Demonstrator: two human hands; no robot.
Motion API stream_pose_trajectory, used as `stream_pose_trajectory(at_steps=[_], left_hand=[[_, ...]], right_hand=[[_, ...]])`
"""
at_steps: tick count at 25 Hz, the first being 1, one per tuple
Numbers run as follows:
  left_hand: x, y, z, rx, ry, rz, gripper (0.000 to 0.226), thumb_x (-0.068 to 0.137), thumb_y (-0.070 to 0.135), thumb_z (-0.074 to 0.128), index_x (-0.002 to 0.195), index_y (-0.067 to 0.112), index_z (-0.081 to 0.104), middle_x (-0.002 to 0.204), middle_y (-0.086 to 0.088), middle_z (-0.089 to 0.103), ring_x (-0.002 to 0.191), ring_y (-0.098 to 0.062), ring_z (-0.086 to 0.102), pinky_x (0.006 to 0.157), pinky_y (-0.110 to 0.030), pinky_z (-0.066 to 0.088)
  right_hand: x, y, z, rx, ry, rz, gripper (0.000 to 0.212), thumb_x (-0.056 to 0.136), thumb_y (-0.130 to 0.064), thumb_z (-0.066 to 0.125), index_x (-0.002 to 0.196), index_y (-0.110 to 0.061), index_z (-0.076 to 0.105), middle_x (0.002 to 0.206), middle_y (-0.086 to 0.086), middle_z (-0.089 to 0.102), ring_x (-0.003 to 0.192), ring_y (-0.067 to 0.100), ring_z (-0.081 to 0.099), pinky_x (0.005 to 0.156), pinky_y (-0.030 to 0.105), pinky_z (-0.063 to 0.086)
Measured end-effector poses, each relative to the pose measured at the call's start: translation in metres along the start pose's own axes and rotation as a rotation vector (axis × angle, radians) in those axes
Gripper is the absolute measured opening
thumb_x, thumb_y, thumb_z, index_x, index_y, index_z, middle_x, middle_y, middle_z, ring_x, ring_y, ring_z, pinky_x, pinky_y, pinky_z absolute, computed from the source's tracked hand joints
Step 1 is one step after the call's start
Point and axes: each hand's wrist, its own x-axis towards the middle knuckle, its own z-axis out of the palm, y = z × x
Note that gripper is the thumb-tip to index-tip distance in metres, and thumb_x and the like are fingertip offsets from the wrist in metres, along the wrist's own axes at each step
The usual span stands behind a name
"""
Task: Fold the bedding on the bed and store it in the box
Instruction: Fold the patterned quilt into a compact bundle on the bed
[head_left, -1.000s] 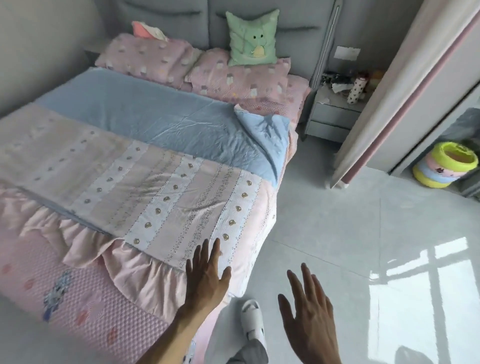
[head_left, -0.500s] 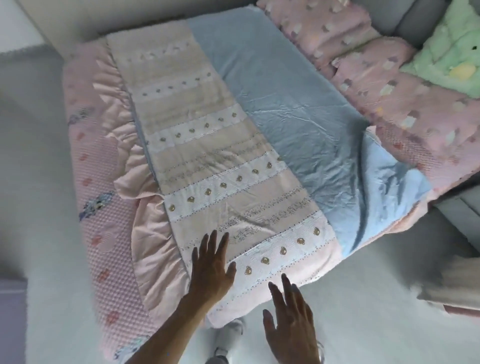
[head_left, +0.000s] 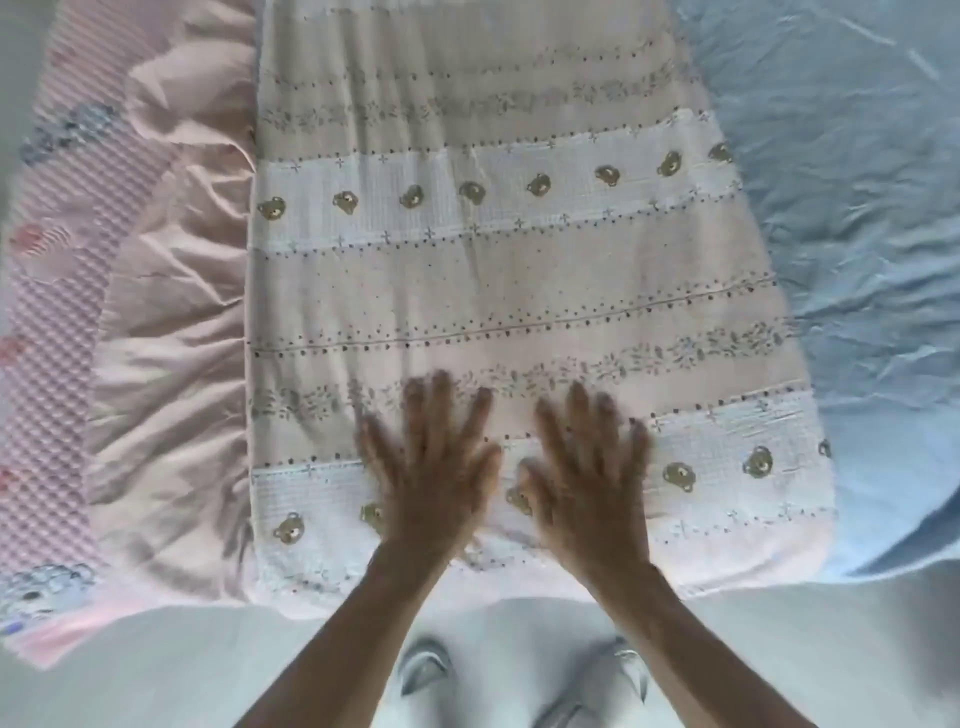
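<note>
A pink and white striped quilt with small bear motifs lies folded in a long strip across the bed, its blue underside spread out to the right. A pink ruffled edge bunches along its left side. My left hand and my right hand lie flat with fingers spread on the near end of the strip, side by side. Both hands are blurred. No box is in view.
A pink textured mattress cover shows at the left edge of the bed. The pale floor runs along the bottom, with my two slippered feet below the bed's edge.
The view has swung down and closer over the quilt. My right hand has come from above the floor onto the quilt beside my left hand.
</note>
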Motion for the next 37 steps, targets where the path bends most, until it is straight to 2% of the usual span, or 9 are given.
stream_pose_trajectory(at_steps=[7,10,15,19,21,23,28,32,37], left_hand=[[-0.131,-0.025,-0.010,-0.049,-0.265,-0.271,0.087,0.089,0.048,0.055,0.156,0.035,0.001,0.163,-0.004,-0.014,0.149,-0.037,-0.008,0.098,-0.075,0.029],[-0.172,-0.025,-0.005,-0.118,-0.460,-0.417,0.114,0.081,0.037,0.064,0.147,0.039,-0.028,0.150,0.001,-0.045,0.148,-0.039,-0.007,0.098,-0.061,0.042],[-0.197,0.011,0.025,-0.387,-0.561,-0.673,0.075,0.092,0.038,0.054,0.155,0.026,0.015,0.161,-0.005,0.022,0.141,-0.030,0.031,0.110,-0.044,0.034],[-0.210,0.078,0.052,-0.497,-0.171,-0.459,0.041,0.091,0.018,0.053,0.131,0.019,0.055,0.141,-0.002,0.050,0.126,-0.028,0.048,0.103,-0.042,0.040],[-0.202,0.112,0.056,-0.422,0.038,-0.134,0.049,0.084,0.013,0.055,0.134,0.015,0.055,0.146,-0.009,0.045,0.128,-0.030,0.044,0.100,-0.042,0.040],[-0.188,0.142,0.059,-0.329,0.064,0.011,0.062,0.083,0.014,0.058,0.144,0.016,0.046,0.157,-0.012,0.028,0.138,-0.033,0.033,0.105,-0.044,0.034],[-0.164,0.166,0.063,-0.352,-0.351,-0.272,0.080,0.091,0.031,0.056,0.156,0.034,0.009,0.164,0.004,-0.008,0.150,-0.022,0.002,0.119,-0.045,0.018],[-0.172,0.154,0.071,-0.441,-0.476,-0.412,0.075,0.093,0.030,0.054,0.155,0.033,0.012,0.164,0.003,0.006,0.149,-0.020,0.010,0.117,-0.043,0.021],[-0.213,0.175,0.085,-0.619,-0.421,-0.542,0.049,0.091,0.025,0.057,0.139,0.030,0.046,0.144,0.003,0.046,0.133,-0.018,0.041,0.110,-0.036,0.034]], right_hand=[[-0.134,0.010,-0.017,0.141,-0.385,0.084,0.103,0.083,-0.035,0.064,0.157,-0.033,-0.009,0.165,0.001,-0.017,0.153,0.029,-0.004,0.113,0.064,0.023],[-0.168,0.046,-0.021,0.272,-0.469,0.217,0.081,0.095,-0.033,0.051,0.158,-0.032,0.001,0.165,-0.003,-0.015,0.152,0.027,0.008,0.117,0.048,0.022],[-0.182,0.115,-0.004,0.605,-0.039,0.671,0.065,0.091,-0.016,0.059,0.151,-0.019,0.034,0.155,0.007,0.038,0.138,0.032,0.041,0.109,0.044,0.035],[-0.143,0.149,0.010,0.240,0.346,0.169,0.054,0.083,-0.013,0.063,0.136,-0.013,0.052,0.135,0.013,0.053,0.111,0.035,0.054,0.087,0.044,0.046],[-0.141,0.154,0.024,0.209,0.260,0.116,0.049,0.081,-0.013,0.065,0.128,-0.018,0.053,0.126,0.011,0.055,0.098,0.035,0.056,0.079,0.042,0.049],[-0.160,0.168,0.047,0.419,0.141,0.378,0.034,0.084,-0.019,0.065,0.116,-0.020,0.055,0.115,0.005,0.062,0.097,0.033,0.060,0.080,0.039,0.049],[-0.165,0.211,0.055,1.106,0.119,0.922,0.067,0.078,-0.025,0.080,0.135,-0.020,0.044,0.137,-0.005,0.054,0.121,0.017,0.052,0.097,0.035,0.045],[-0.151,0.217,0.056,1.301,-0.096,0.821,0.040,0.075,-0.009,0.082,0.109,-0.015,0.062,0.101,-0.003,0.070,0.093,0.011,0.066,0.066,0.013,0.046],[-0.201,0.205,0.076,1.087,-0.525,0.689,0.009,0.078,-0.018,0.081,0.083,-0.019,0.073,0.084,-0.003,0.072,0.075,0.005,0.062,0.064,0.019,0.045]])
